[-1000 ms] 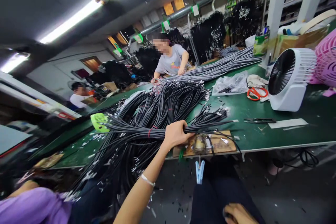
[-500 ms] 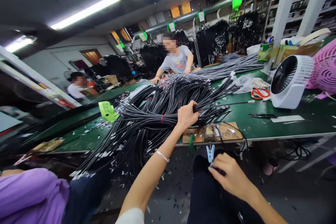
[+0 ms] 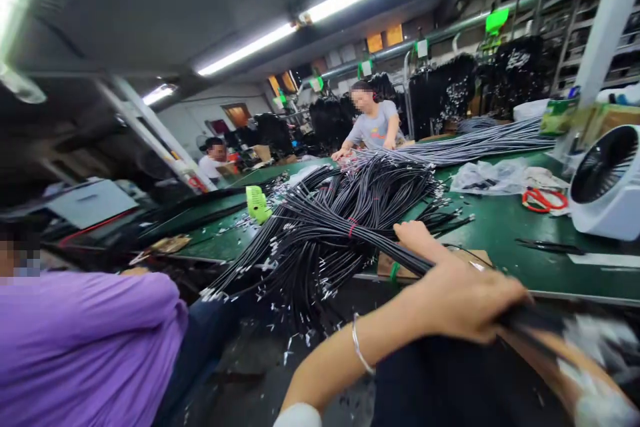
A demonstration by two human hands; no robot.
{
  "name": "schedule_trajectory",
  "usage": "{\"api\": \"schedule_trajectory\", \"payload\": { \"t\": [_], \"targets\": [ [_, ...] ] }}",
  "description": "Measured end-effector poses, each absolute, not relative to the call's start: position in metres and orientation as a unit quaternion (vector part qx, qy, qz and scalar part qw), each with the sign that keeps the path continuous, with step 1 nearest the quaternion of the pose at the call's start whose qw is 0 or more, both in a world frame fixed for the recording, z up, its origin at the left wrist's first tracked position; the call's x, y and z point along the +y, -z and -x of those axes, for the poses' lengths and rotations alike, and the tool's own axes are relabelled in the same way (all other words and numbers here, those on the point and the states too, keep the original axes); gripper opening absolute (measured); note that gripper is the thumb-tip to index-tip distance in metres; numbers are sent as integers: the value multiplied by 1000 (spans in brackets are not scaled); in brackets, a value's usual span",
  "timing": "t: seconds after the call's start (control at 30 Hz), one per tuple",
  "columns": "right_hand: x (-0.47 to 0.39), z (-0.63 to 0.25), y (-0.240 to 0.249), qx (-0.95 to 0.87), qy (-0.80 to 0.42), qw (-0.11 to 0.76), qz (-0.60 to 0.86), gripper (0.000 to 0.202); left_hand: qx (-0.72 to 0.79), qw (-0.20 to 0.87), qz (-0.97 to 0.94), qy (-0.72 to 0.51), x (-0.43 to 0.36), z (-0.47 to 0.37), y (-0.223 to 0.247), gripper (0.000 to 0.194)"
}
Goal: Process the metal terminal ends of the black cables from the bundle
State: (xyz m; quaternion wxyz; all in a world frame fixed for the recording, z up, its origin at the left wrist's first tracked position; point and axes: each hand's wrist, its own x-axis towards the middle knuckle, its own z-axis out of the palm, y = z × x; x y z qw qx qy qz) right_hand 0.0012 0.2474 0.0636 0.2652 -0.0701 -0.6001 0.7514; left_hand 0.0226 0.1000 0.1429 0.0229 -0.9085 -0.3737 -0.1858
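Observation:
My left hand (image 3: 460,300) grips a bundle of black cables (image 3: 395,250), its fingers closed around them at the table's front edge. A red tie (image 3: 353,227) binds the bundle a little to the left. The white-tipped cable ends (image 3: 600,340) stick out past the hand to the lower right, smeared by motion. My right hand (image 3: 580,350) is behind and below those ends; it is blurred and mostly covered, so its fingers do not show. A large heap of black cables (image 3: 380,187) lies on the green table, some hanging over the front edge.
A white fan (image 3: 607,183), orange-handled scissors (image 3: 545,199), a plastic bag (image 3: 485,177) and dark pliers-like tool (image 3: 547,245) lie to the right. A green fan (image 3: 257,205) stands left. A co-worker in purple (image 3: 90,333) sits close at left; another person (image 3: 375,123) works across the table.
My left hand has drawn the cable bundle toward me and to the right, off the heap. My right hand has left the blue clothespin and moved right. The view has turned left.

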Motion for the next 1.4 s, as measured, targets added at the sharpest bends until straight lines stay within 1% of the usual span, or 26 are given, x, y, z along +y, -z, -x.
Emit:
{"api": "schedule_trajectory", "payload": {
  "t": [0.07, 0.13, 0.2, 0.23, 0.27, 0.3, 0.33, 0.4, 0.47, 0.53, 0.63, 0.73, 0.8, 0.83, 0.87, 0.9, 0.93, 1.0, 1.1, 1.17, 1.2, 1.23, 1.27, 1.33, 1.4],
  "targets": [
    [268, -8, -56, -804, -520, 212, 195, 32, -304, -27, 946, 111, 69, -34, -114, 30],
    [286, -13, -48, -859, -417, 154, 253, 32, -305, -77, 945, 87, 35, -28, -82, 21],
    [300, -16, -43, -900, -313, 113, 282, 32, -338, -100, 935, 49, 7, -8, -55, 12],
    [304, -16, -41, -914, -271, 97, 286, 33, -378, -102, 920, 10, -4, 5, -45, 8],
    [308, -15, -40, -925, -238, 84, 284, 35, -418, -111, 901, -31, -12, 18, -38, 10],
    [311, -14, -39, -934, -212, 75, 278, 39, -444, -123, 885, -64, -16, 30, -33, 21],
    [313, -13, -40, -941, -195, 69, 268, 43, -470, -129, 869, -88, -19, 41, -29, 26],
    [315, -14, -42, -950, -181, 70, 246, 53, -503, -131, 847, -110, -17, 56, -24, 25],
    [314, -20, -44, -952, -178, 94, 232, 57, -513, -131, 840, -121, -11, 60, -16, 21],
    [308, -32, -44, -945, -176, 142, 234, 49, -497, -133, 846, -140, -2, 52, -2, 20],
    [286, -56, -41, -916, -167, 249, 268, 31, -450, -130, 867, -170, 15, 29, 20, 18],
    [250, -86, -34, -862, -150, 358, 326, 29, -409, -161, 868, -232, 36, 6, 28, 17],
    [219, -107, -26, -826, -144, 411, 357, 29, -364, -201, 872, -259, 49, -3, 23, 18],
    [202, -119, -20, -808, -144, 438, 366, 28, -339, -212, 882, -250, 53, -6, 18, 18],
    [186, -129, -12, -775, -161, 493, 361, 24, -322, -210, 895, -225, 56, -8, 13, 18],
    [171, -139, -3, -750, -181, 525, 359, 19, -313, -200, 910, -185, 56, -8, 8, 19],
    [156, -148, 8, -737, -199, 535, 362, 16, -315, -188, 921, -133, 53, -6, 3, 20],
    [131, -162, 31, -716, -244, 525, 390, 14, -336, -190, 923, 0, 42, 1, -1, 26],
    [101, -170, 60, -707, -306, 486, 412, 12, -421, -222, 839, 264, 19, 15, 4, 30],
    [85, -166, 67, -722, -343, 453, 394, 12, -511, -218, 719, 417, 6, 22, 14, 21],
    [80, -161, 66, -730, -361, 438, 381, 13, -554, -213, 657, 464, 1, 25, 18, 14],
    [75, -156, 63, -735, -377, 428, 367, 14, -592, -207, 606, 490, -3, 26, 22, 7],
    [72, -150, 59, -737, -392, 423, 354, 14, -622, -200, 571, 497, -6, 28, 25, 5],
    [70, -138, 48, -736, -422, 417, 326, 12, -659, -187, 545, 483, -8, 29, 27, 9],
    [72, -127, 38, -732, -454, 411, 298, 11, -662, -172, 560, 467, -8, 30, 26, 9]
  ]
}}
